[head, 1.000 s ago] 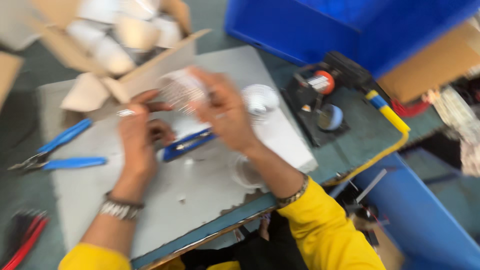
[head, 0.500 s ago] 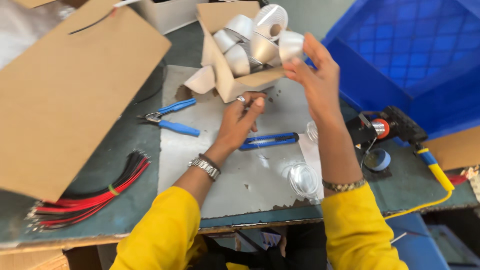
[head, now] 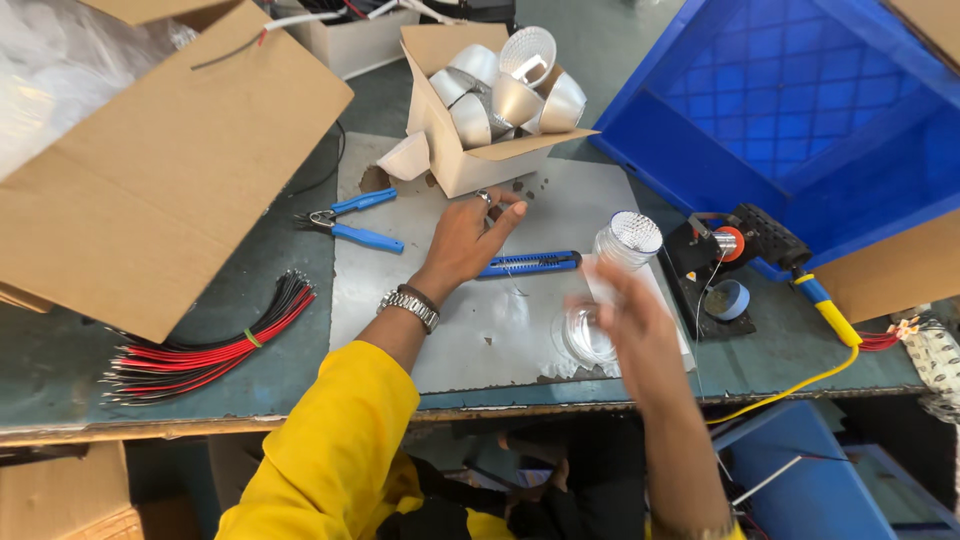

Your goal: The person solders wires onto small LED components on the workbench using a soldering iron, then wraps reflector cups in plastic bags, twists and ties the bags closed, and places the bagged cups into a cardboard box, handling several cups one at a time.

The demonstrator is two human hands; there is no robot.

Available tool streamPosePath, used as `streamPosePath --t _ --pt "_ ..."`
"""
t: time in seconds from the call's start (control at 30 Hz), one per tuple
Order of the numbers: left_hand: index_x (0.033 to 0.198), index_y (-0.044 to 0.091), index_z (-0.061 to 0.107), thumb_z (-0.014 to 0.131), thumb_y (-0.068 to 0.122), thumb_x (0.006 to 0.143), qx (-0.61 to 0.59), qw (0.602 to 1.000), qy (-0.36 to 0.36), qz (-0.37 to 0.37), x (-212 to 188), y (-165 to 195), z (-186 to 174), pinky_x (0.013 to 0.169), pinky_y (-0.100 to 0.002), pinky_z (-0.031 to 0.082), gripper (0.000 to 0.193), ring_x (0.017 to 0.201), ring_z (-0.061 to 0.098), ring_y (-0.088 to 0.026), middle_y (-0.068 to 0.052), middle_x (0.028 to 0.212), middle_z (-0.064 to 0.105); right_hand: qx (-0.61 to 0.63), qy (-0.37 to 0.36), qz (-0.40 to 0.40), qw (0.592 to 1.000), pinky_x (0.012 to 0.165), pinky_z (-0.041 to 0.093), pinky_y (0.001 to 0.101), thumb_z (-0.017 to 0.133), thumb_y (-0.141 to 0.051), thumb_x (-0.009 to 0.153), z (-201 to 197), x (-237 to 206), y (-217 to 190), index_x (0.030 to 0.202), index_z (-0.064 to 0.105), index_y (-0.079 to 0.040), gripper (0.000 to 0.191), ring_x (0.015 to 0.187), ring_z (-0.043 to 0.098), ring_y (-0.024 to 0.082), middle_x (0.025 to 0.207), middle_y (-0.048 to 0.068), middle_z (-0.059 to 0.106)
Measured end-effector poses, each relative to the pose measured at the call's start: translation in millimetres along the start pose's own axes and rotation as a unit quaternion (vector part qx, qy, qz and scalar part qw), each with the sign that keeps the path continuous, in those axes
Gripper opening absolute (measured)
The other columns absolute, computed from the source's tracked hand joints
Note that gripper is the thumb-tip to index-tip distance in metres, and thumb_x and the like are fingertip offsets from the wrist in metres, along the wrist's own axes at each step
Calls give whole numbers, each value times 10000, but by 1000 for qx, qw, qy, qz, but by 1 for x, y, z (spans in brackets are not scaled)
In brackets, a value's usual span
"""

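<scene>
Left hand (head: 470, 235) is resting palm-down on the grey metal sheet (head: 400, 300), fingers loosely spread and gripping nothing; its fingertips are lying just beside the small cardboard box (head: 470, 165) of silver reflector cups (head: 515, 95). A blue utility knife (head: 530, 264) is lying just right of that hand, touching nothing held. Right hand (head: 640, 335) is blurred; it is pinching a clear faceted reflector cup (head: 628, 238) at its lower end, above the sheet's right edge. Blue-handled pliers (head: 350, 222) are sitting left of the left hand. A red-and-black wire bundle (head: 210, 350) is lying on the bench, well apart. A soldering iron stand (head: 725, 265) is sitting near the blue crate (head: 780, 120).
</scene>
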State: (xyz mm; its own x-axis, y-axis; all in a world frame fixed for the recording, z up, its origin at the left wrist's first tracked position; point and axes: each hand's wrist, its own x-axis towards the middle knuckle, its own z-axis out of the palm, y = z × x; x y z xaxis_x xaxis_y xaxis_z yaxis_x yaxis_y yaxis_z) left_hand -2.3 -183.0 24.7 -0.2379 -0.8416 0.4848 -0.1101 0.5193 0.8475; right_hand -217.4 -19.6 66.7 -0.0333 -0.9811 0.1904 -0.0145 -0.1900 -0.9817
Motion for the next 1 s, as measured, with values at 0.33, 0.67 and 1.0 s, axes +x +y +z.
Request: streamPosePath --t 0.33,0.67,1.0 --pt "1127 77 712 624 382 984 42 999 27 -11 -32 16 14 588 -368 511 348 578 637 -221 -114 773 724 -440 -209 224 844 1041 420 462 671 -289 934 25 -170 130 1137 754 -104 287 1021 704 285 1069 120 760" --pt "1099 73 697 642 320 1032 56 994 83 -33 -67 18 8 525 -306 480 262 557 623 -128 -57 739 695 -594 -147 -74 787 1065 361 539 726 -379 811 40 -220 169 1253 678 -170 491 1185 597 318 1237 109 689" --pt "1087 47 698 637 309 1010 35 993 92 -58 -73 25 6 507 -264 484 279 537 619 -85 -40 699 701 -563 -168 -270 763 1182 186 583 696 -463 777 23 -218 179 1301 648 -189 594 1379 443 346 1335 89 577"
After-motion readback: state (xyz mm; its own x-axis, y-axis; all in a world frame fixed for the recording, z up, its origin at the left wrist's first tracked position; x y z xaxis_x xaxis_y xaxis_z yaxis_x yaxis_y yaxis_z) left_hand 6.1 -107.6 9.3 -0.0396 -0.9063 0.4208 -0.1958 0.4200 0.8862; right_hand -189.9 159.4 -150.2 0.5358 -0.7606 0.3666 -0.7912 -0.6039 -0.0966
